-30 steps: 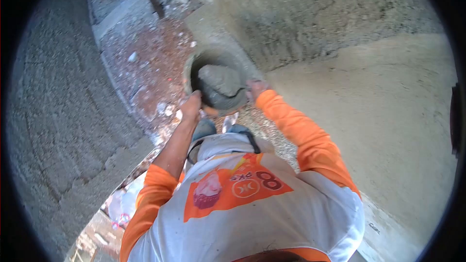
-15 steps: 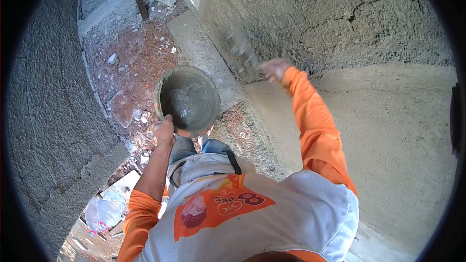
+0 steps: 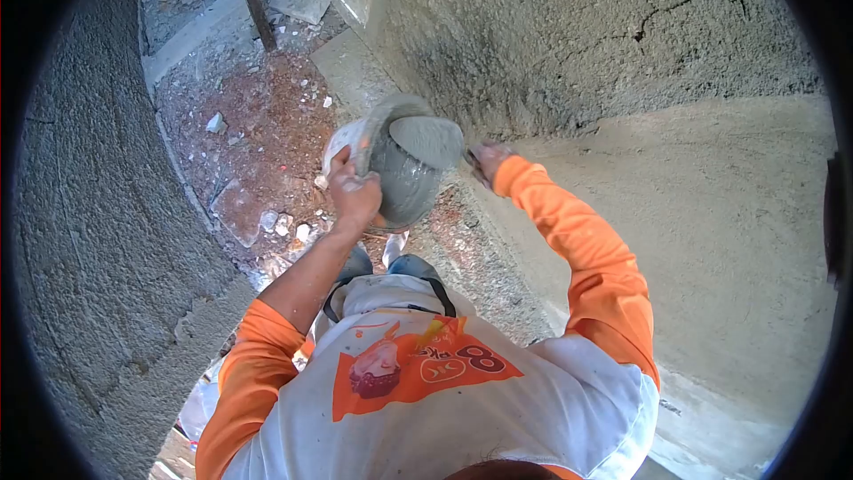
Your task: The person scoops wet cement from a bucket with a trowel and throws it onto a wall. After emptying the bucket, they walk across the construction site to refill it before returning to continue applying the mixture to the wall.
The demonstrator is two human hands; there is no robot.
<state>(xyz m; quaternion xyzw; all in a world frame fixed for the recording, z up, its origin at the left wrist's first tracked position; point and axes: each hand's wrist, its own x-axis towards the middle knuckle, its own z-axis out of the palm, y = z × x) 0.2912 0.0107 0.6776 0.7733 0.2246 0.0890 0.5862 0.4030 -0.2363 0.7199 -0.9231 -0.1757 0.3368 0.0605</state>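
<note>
My left hand (image 3: 355,194) grips the side of a round bucket (image 3: 404,200), which is tilted toward the right wall and has wet grey mortar inside. My right hand (image 3: 489,163) is closed on the handle of a trowel (image 3: 428,141). The trowel's grey, mortar-coated blade lies over the bucket's opening, near its upper right rim. Whether the blade touches the mortar I cannot tell.
A rough plastered wall (image 3: 569,44) rises on the right, with a smoother band (image 3: 693,204) below it. Another rough wall (image 3: 107,213) curves along the left. Between them, rubble (image 3: 216,123) litters the reddish ground near a wooden post (image 3: 251,0).
The trowel has come from the right wall to the bucket's opening, with my right hand moving left and down. My left hand has raised and tilted the bucket to the right.
</note>
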